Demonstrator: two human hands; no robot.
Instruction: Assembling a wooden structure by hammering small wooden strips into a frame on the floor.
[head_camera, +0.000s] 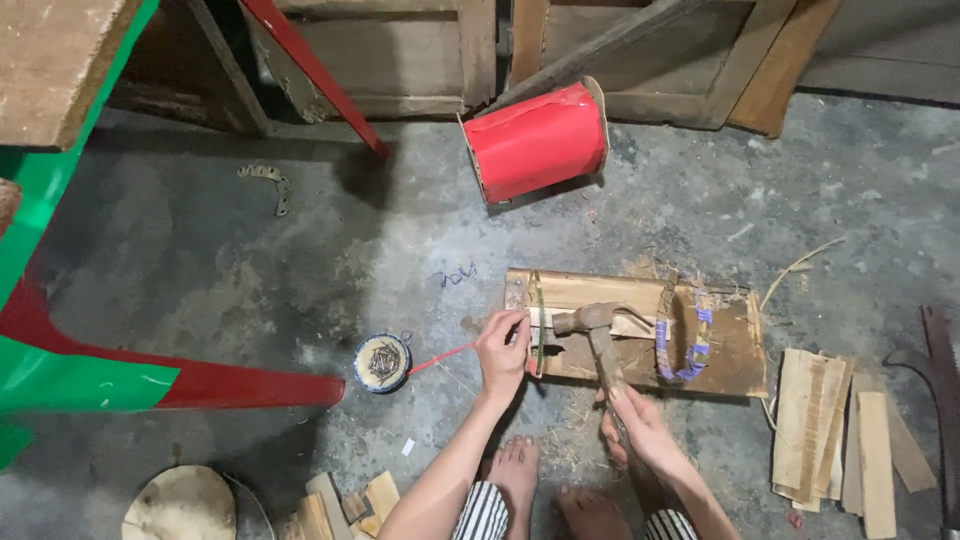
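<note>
My right hand (640, 425) is clamped round the handle of a hammer (598, 335), its head resting on the wooden board (620, 375) on the concrete floor (250, 260) just ahead of my bare feet. My left hand (502, 352) pinches a thin strip (537, 322) standing upright at the board's left end, fingers closed on it, with a red band (442, 356) running left toward a small round tin of nails (382, 362). Far side sits a red spool (537, 140); wood slats (835, 425) lie to the right.
</note>
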